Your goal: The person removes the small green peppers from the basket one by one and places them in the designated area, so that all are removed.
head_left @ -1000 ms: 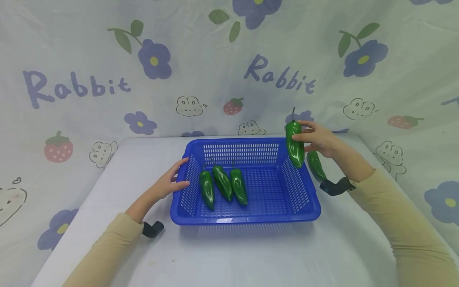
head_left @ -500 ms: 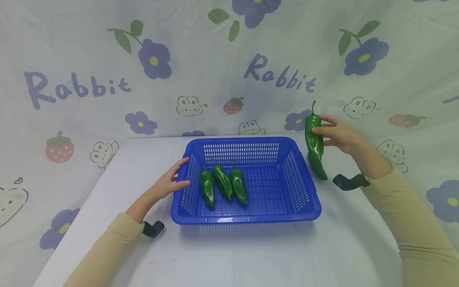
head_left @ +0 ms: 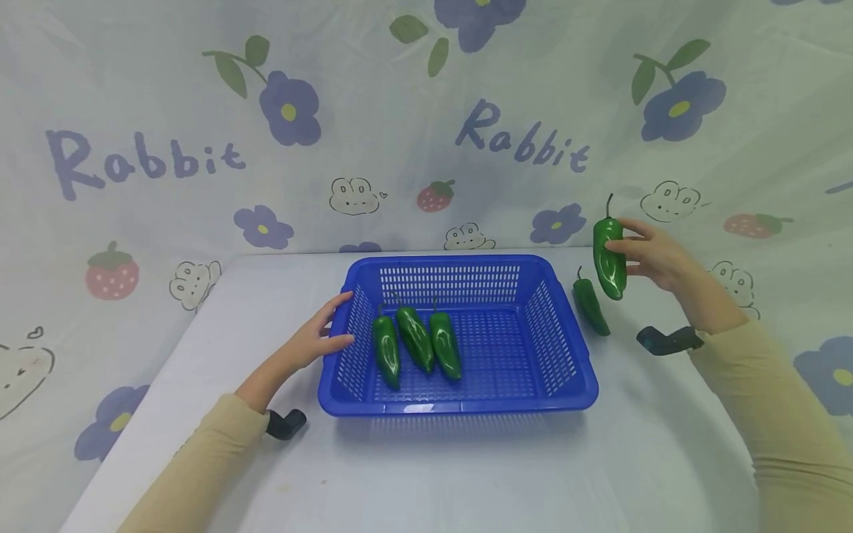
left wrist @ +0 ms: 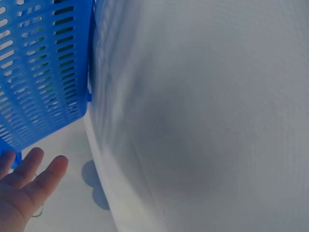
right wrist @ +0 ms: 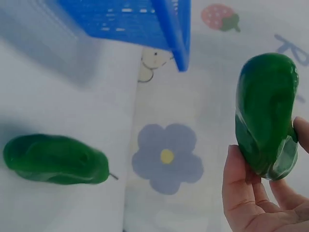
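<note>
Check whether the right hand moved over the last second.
Yes: in the head view, the right hand, holding a green pepper, moved right, away from the blue basket.

Head view forward and down, wrist views closer, all sharing basket (head_left: 493, 348)

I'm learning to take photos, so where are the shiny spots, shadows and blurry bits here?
Head view: white glare on the long glossy green pepper held up, and on the front rim of the blue rectangular plastic basket; left wrist view: soft grey shadow across the flat white table; right wrist view: basket's rim looks blurry.
</note>
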`<action>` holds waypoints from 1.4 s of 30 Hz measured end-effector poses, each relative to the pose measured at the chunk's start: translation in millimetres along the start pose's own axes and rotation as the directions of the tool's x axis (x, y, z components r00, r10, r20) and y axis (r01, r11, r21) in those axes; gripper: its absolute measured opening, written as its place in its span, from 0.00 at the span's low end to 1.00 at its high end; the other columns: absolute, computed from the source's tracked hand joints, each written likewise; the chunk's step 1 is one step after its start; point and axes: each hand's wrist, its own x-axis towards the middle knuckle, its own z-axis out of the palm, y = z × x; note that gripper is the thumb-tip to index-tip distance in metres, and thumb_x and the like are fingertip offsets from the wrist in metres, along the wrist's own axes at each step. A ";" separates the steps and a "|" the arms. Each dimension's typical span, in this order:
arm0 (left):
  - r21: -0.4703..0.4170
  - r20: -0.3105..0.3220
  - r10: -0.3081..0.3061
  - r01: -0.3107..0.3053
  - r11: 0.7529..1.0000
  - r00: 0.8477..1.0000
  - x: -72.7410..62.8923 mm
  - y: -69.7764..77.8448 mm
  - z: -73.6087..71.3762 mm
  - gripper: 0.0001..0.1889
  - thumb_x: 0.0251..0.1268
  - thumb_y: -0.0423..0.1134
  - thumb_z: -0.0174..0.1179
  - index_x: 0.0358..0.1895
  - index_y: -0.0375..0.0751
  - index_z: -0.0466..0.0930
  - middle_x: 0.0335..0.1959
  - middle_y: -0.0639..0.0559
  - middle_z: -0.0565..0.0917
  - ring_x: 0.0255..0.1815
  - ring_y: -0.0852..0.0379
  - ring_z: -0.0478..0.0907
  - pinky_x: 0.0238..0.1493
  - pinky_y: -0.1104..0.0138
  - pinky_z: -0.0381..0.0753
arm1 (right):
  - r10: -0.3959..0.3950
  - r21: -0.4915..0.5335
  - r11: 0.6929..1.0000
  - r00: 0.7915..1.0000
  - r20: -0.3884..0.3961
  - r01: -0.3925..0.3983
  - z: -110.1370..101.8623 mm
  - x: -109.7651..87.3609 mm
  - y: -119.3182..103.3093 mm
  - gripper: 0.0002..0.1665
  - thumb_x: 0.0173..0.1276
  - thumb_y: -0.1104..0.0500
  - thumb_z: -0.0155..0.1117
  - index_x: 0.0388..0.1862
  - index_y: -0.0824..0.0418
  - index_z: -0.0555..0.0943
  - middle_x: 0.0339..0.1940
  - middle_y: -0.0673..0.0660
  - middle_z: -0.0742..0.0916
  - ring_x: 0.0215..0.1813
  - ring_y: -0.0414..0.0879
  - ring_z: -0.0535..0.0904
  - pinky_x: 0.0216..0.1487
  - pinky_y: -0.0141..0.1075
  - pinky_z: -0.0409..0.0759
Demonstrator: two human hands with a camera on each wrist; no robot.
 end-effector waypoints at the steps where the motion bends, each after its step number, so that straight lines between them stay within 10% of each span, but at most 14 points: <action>1: 0.000 -0.001 -0.001 0.001 1.000 1.000 0.1 -0.5 0.0 0.41 0.59 0.43 0.55 0.72 0.45 0.42 0.72 0.33 0.44 0.67 0.27 0.50 0.56 0.36 0.61 | 0.002 -0.004 1.000 1.000 -0.003 -0.002 -1.6 0.2 2.1 0.49 0.65 0.53 0.58 0.73 0.60 0.39 0.37 0.37 0.77 0.40 0.30 0.76 0.63 0.57 0.61; 10: -0.006 -0.001 0.005 -0.005 1.000 1.000 0.9 -1.7 1.0 0.40 0.60 0.43 0.54 0.72 0.45 0.42 0.72 0.33 0.44 0.67 0.26 0.50 0.56 0.35 0.60 | 0.039 -0.068 0.997 0.997 -0.072 -0.044 -8.9 4.0 23.4 0.52 0.64 0.48 0.59 0.73 0.63 0.40 0.52 0.53 0.71 0.39 0.31 0.74 0.62 0.55 0.64; 17: -0.009 -0.002 0.004 -0.004 1.000 1.000 -0.5 0.2 0.3 0.41 0.59 0.43 0.55 0.72 0.45 0.42 0.72 0.33 0.44 0.66 0.26 0.51 0.55 0.36 0.61 | 0.031 -0.100 0.994 0.996 -0.087 -0.040 -14.8 7.5 44.0 0.48 0.66 0.50 0.56 0.72 0.67 0.41 0.36 0.37 0.77 0.37 0.29 0.75 0.58 0.49 0.70; 25: -0.009 -0.003 0.003 -0.003 1.000 1.000 -0.3 1.1 0.6 0.40 0.59 0.42 0.54 0.72 0.45 0.42 0.72 0.32 0.45 0.65 0.25 0.52 0.55 0.36 0.63 | 0.051 -0.109 0.992 0.995 -0.085 -0.060 -14.5 11.6 67.1 0.49 0.67 0.49 0.54 0.72 0.66 0.37 0.66 0.73 0.61 0.40 0.31 0.71 0.63 0.56 0.63; 36: -0.005 -0.004 0.002 -0.002 1.000 1.000 -0.5 1.0 0.8 0.41 0.59 0.43 0.55 0.72 0.44 0.42 0.72 0.33 0.44 0.67 0.27 0.50 0.57 0.36 0.60 | 0.009 -0.102 0.995 0.995 -0.099 -0.019 -15.1 22.0 96.8 0.46 0.67 0.49 0.55 0.72 0.66 0.43 0.43 0.45 0.74 0.37 0.26 0.74 0.43 0.28 0.75; 42: -0.009 -0.005 0.008 -0.008 1.000 1.000 0.1 0.2 0.8 0.40 0.59 0.43 0.54 0.72 0.44 0.42 0.72 0.33 0.44 0.67 0.27 0.50 0.57 0.36 0.61 | 0.028 -0.124 0.991 0.995 -0.100 -0.040 -10.8 25.9 108.6 0.46 0.68 0.48 0.52 0.73 0.64 0.41 0.64 0.71 0.64 0.38 0.26 0.71 0.49 0.33 0.73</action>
